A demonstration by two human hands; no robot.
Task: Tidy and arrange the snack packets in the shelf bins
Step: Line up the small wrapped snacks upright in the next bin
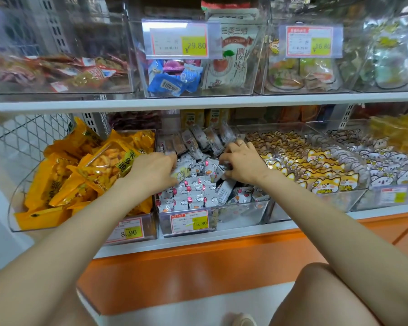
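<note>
Hands (193, 168) among jumbled packets (193, 196)

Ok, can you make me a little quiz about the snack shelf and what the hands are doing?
1. True or false: both hands are in the bin with the 15.80 price tag.
2. Which packets fill the bin just left of the left hand? A) blue packets B) yellow packets C) green packets
3. Fill in: the packets with cartoon foxes sit in the bin to the ____ of the right hand.

Key: 1 true; both hands are among the small grey-and-white packets there. 2 B. 3 right.
</note>
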